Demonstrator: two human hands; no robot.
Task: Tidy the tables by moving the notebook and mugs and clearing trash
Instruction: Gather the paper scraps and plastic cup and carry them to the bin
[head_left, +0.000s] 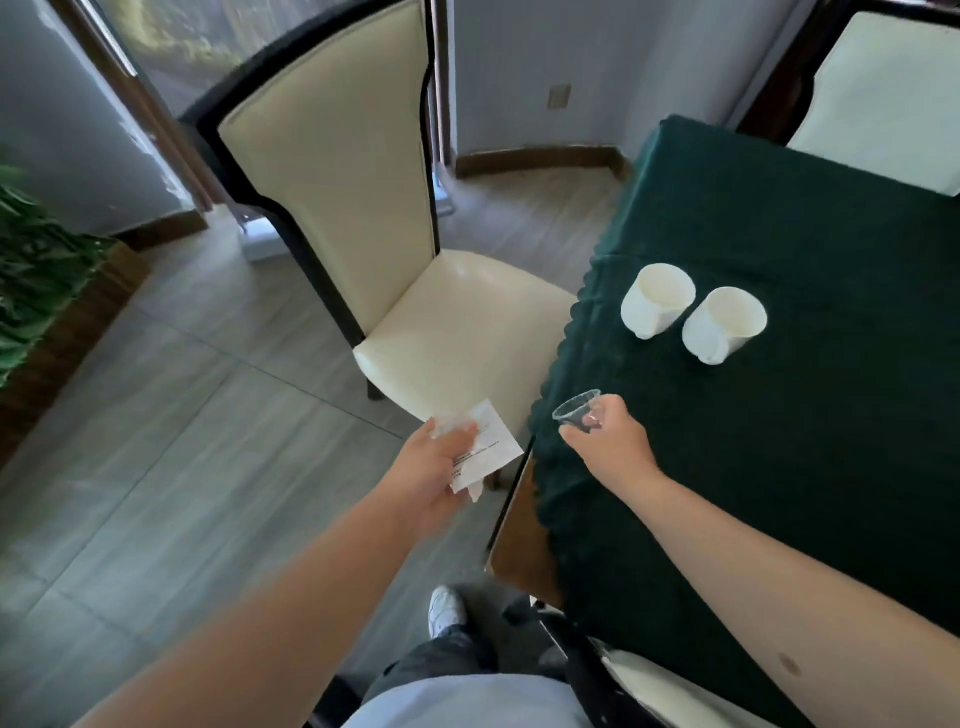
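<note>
Head view: I note the left hand (436, 467) closed around a white printed paper slip (485, 447) with something clear and crumpled, held off the surface's corner above the floor. The right hand (610, 441) pinches a clear plastic cup (576, 410) over the green-clothed surface (779, 467) near its edge. Two white mugs (657, 300) (723, 325) stand just beside each other farther in. A cream chair (363, 208) stands adjacent.

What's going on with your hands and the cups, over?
Left hand holding paper. Right hand gripping clear cup at table edge. Two white mugs on green tablecloth. Nothing blocking.
</note>
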